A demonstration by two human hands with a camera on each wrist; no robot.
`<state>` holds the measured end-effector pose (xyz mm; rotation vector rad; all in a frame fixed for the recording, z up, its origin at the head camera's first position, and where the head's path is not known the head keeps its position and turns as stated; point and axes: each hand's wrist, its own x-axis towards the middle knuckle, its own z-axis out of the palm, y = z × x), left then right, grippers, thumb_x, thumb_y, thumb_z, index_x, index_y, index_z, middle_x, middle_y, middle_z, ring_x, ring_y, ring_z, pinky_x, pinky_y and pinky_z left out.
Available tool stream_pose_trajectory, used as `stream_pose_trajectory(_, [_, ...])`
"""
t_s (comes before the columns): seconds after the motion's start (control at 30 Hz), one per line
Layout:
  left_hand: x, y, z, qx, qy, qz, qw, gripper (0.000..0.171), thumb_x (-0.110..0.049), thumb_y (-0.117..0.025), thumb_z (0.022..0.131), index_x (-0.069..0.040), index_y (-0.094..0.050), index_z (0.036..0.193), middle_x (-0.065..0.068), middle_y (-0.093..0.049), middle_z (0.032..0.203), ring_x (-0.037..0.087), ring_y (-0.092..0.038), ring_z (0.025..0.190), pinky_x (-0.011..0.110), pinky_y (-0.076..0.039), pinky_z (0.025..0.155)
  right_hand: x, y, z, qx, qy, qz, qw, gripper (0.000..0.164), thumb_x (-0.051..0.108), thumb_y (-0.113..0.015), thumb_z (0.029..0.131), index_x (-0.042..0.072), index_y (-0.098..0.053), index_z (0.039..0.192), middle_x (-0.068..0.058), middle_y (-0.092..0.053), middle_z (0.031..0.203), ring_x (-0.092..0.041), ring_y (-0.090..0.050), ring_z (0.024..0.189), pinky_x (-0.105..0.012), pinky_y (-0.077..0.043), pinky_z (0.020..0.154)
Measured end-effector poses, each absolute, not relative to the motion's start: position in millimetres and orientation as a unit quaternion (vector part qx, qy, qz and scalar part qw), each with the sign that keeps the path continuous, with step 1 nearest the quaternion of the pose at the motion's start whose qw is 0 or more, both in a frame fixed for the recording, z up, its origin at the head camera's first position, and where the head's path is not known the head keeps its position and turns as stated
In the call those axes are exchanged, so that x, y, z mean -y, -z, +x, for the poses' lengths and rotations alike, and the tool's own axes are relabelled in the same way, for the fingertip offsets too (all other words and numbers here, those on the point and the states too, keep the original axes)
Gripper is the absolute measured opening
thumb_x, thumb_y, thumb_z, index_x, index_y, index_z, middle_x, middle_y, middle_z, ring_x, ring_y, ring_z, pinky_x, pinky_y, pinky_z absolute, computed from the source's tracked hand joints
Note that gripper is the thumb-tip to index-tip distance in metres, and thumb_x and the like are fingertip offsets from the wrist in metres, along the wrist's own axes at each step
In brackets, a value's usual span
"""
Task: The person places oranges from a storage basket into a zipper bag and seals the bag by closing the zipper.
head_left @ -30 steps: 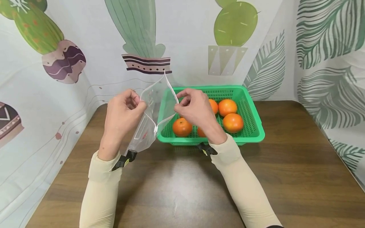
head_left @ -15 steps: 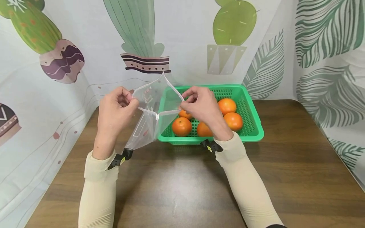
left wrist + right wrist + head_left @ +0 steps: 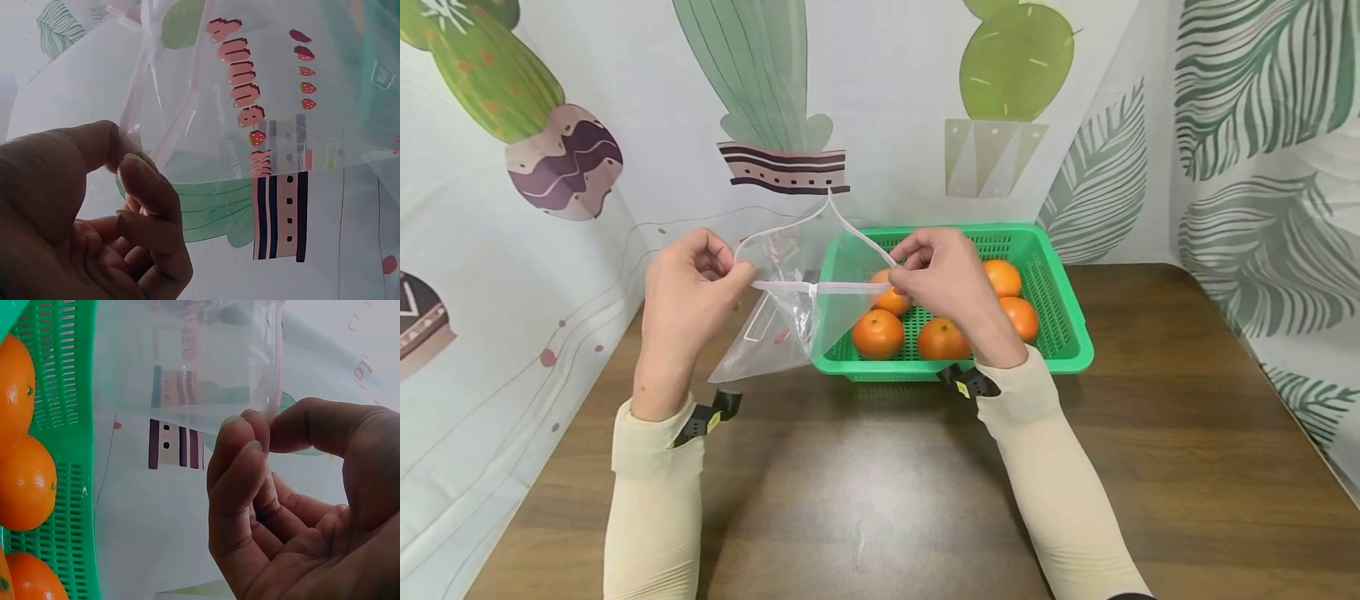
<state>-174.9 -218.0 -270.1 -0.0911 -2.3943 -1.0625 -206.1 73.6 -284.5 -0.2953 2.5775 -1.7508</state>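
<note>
A clear plastic zipper bag (image 3: 767,325) hangs between my two hands, its pale zip rim spread apart into a wide mouth. My left hand (image 3: 688,283) pinches the left side of that rim between thumb and fingertips. On the opposite side, my right hand (image 3: 947,275) pinches the rim the same way. A small white slider (image 3: 812,290) sits at the near corner of the mouth. Pink lettering and small strawberry prints (image 3: 304,70) show on the bag in the left wrist view. Nothing lies inside the bag.
Behind and right of the bag, a green plastic basket (image 3: 1075,354) stands on the brown wooden table (image 3: 865,467). Several oranges (image 3: 877,333) lie in it, partly behind my right hand. A cloth printed with cacti (image 3: 895,100) hangs along the table's back edge.
Both hands have moved apart, left hand leftward and right hand rightward, widening the bag's mouth. The near edge of the rim has risen and straightened, and the bag's bottom has lifted.
</note>
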Motion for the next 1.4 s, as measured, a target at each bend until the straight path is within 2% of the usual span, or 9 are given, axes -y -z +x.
stream_pose_trajectory(0.1, [217, 269, -174, 0.881, 0.402, -0.032, 0.249, 0.007, -0.009, -0.066, 0.085, -0.012, -0.063, 0.09, -0.006, -0.066, 0.064, 0.005, -0.059, 0.048, 0.018, -0.042, 0.046, -74, 285, -206, -0.828, 0.553, -0.097, 0.002, 0.02, 0.004, -0.07, 0.085, 0.008, -0.075, 0.103, -0.007, -0.072, 0.077, -0.024, -0.066, 0.063, -0.027, -0.048, 0.056])
stream_pose_trajectory(0.2, [216, 269, -174, 0.88, 0.408, -0.034, 0.242, 0.016, -0.008, -0.064, 0.085, -0.012, -0.065, 0.101, -0.007, -0.068, 0.064, 0.005, -0.061, 0.047, 0.018, -0.039, 0.044, -75, 285, -206, -0.83, 0.548, -0.1, 0.0, 0.022, 0.004, -0.069, 0.084, 0.008, -0.076, 0.105, -0.007, -0.072, 0.076, -0.025, -0.065, 0.063, -0.027, -0.046, 0.056])
stream_pose_trajectory(0.33, [215, 270, -174, 0.879, 0.409, -0.047, 0.242, 0.022, -0.006, -0.062, 0.085, -0.011, -0.069, 0.106, -0.007, -0.068, 0.062, 0.006, -0.06, 0.045, 0.02, -0.034, 0.041, -73, 285, -205, -0.828, 0.551, -0.105, 0.003, 0.022, 0.004, -0.068, 0.085, 0.006, -0.076, 0.105, -0.008, -0.072, 0.077, -0.025, -0.068, 0.064, -0.028, -0.05, 0.057])
stream_pose_trajectory(0.6, [210, 273, -175, 0.879, 0.408, -0.058, 0.24, 0.018, -0.005, -0.06, 0.087, -0.009, -0.071, 0.102, -0.001, -0.07, 0.064, 0.008, -0.062, 0.046, 0.02, -0.039, 0.043, -65, 288, -203, -0.823, 0.554, -0.125, 0.003, 0.019, 0.004, -0.068, 0.089, 0.004, -0.076, 0.106, -0.008, -0.073, 0.079, -0.026, -0.07, 0.065, -0.031, -0.058, 0.062])
stream_pose_trajectory(0.73, [208, 275, -177, 0.875, 0.411, -0.065, 0.248, 0.016, -0.004, -0.061, 0.088, -0.007, -0.07, 0.1, -0.001, -0.07, 0.063, 0.009, -0.061, 0.044, 0.019, -0.04, 0.042, -61, 289, -202, -0.834, 0.535, -0.134, -0.003, 0.016, 0.01, -0.07, 0.092, 0.006, -0.075, 0.106, -0.005, -0.075, 0.082, -0.028, -0.072, 0.07, -0.033, -0.057, 0.064])
stream_pose_trajectory(0.87, [206, 276, -178, 0.869, 0.421, -0.069, 0.253, 0.014, -0.003, -0.061, 0.088, -0.004, -0.07, 0.099, 0.001, -0.07, 0.064, 0.011, -0.062, 0.043, 0.019, -0.043, 0.042, -59, 289, -201, -0.851, 0.507, -0.132, -0.012, 0.014, 0.016, -0.07, 0.093, 0.011, -0.075, 0.106, 0.0, -0.076, 0.083, -0.02, -0.073, 0.07, -0.034, -0.054, 0.067])
stream_pose_trajectory(1.1, [202, 276, -177, 0.866, 0.431, -0.067, 0.243, 0.013, -0.004, -0.061, 0.09, -0.005, -0.069, 0.1, 0.003, -0.071, 0.065, 0.017, -0.066, 0.047, 0.02, -0.041, 0.041, -59, 290, -201, -0.854, 0.503, -0.135, -0.02, 0.02, 0.017, -0.071, 0.093, 0.01, -0.075, 0.112, 0.001, -0.077, 0.083, -0.015, -0.073, 0.069, -0.034, -0.053, 0.07])
stream_pose_trajectory(1.4, [200, 276, -176, 0.87, 0.426, -0.065, 0.239, 0.013, -0.005, -0.061, 0.09, -0.007, -0.069, 0.1, -0.001, -0.071, 0.063, 0.013, -0.066, 0.046, 0.019, -0.042, 0.045, -59, 289, -201, -0.861, 0.489, -0.139, -0.028, 0.023, 0.021, -0.074, 0.092, 0.014, -0.073, 0.114, 0.003, -0.076, 0.083, -0.014, -0.07, 0.075, -0.035, -0.053, 0.076])
